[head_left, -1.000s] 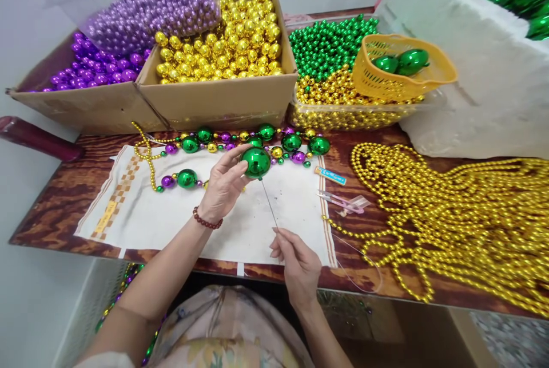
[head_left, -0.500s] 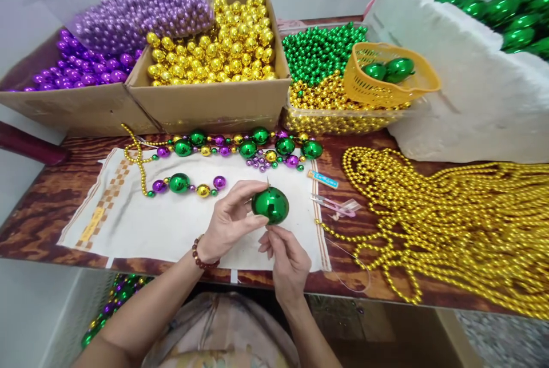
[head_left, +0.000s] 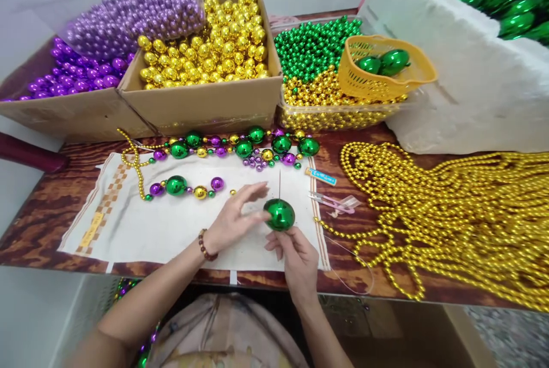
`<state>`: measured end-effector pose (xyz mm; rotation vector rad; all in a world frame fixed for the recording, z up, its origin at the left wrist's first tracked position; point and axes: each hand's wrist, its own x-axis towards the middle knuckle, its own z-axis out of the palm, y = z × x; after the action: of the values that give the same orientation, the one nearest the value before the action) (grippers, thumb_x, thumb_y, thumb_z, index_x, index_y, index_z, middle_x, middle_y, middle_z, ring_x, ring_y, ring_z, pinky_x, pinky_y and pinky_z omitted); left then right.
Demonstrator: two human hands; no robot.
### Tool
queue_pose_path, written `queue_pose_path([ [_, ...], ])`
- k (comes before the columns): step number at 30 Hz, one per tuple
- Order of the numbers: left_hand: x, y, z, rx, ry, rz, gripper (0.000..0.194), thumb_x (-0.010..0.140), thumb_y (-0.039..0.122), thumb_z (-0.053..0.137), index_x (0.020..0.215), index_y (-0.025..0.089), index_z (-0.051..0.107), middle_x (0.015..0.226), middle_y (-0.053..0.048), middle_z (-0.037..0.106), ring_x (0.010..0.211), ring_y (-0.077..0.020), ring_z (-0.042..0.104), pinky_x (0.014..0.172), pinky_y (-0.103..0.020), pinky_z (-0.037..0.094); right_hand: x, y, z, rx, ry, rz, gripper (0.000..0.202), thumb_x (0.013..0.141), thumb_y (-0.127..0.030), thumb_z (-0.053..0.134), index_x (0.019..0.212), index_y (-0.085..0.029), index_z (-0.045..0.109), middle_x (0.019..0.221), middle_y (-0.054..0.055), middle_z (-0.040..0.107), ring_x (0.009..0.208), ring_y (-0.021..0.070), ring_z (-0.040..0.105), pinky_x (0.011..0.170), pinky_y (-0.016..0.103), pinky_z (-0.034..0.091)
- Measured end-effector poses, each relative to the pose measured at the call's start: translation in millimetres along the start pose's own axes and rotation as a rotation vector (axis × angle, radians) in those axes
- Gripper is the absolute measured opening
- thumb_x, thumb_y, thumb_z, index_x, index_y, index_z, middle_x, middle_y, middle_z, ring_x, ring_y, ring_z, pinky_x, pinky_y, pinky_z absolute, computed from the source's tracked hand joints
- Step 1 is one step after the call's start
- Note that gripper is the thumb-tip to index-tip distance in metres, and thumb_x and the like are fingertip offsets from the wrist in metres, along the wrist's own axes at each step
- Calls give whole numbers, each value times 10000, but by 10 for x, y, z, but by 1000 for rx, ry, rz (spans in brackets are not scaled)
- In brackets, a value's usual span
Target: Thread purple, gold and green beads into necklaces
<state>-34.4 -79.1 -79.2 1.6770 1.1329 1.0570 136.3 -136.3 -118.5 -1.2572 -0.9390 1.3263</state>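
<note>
A large shiny green bead (head_left: 279,216) sits on a thin upright needle (head_left: 279,185) that sticks out above it. My right hand (head_left: 298,256) pinches just under the bead, fingers closed at the needle's lower end, which they hide. Beside the bead, my left hand (head_left: 234,216) is open, thumb and fingers apart, its thumb tip close to or touching the bead's left side. On the white cloth (head_left: 171,230), left of the hands, lie a purple bead (head_left: 217,184), a gold bead (head_left: 200,192) and another green bead (head_left: 176,185) in a row.
A beaded strand (head_left: 221,151) runs along the cloth's back edge. Gold bead chains (head_left: 429,213) cover the right side, near pink-handled scissors (head_left: 337,202). Behind stand a cardboard box of gold beads (head_left: 201,102), a yellow basket (head_left: 364,84) and a white foam box (head_left: 450,93).
My left hand has let go of the green bead and opened, moving slightly left. The bead is lower, on my right fingertips, and more of the needle shows above it.
</note>
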Motion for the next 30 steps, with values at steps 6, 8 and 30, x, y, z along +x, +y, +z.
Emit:
queue_pose_path([
  [6, 643, -284, -299, 948, -26, -138, 275, 948, 164, 516, 1183, 184, 658, 1115, -131, 663, 1018, -265, 661, 864, -390, 533, 12, 76, -131, -52, 26, 8, 292, 901, -412, 645, 759, -161, 691, 592, 29, 646, 488, 112, 493, 466, 220, 355],
  [8, 776, -295, -289, 1162, -135, -244, 282, 961, 145, 465, 1159, 198, 658, 1062, -115, 669, 955, -256, 674, 776, -352, 527, 0, 107, -161, -64, 14, 7, 294, 911, -407, 630, 761, -162, 690, 599, 27, 647, 494, 112, 495, 474, 222, 359],
  [30, 404, 163, -309, -951, 143, -496, 305, 774, 265, 809, 1027, 122, 717, 906, -73, 738, 857, -202, 742, 845, -339, 587, -49, -106, -155, -167, -172, -171, 177, 950, -269, 584, 834, -190, 692, 621, -23, 634, 493, 97, 603, 489, 191, 456],
])
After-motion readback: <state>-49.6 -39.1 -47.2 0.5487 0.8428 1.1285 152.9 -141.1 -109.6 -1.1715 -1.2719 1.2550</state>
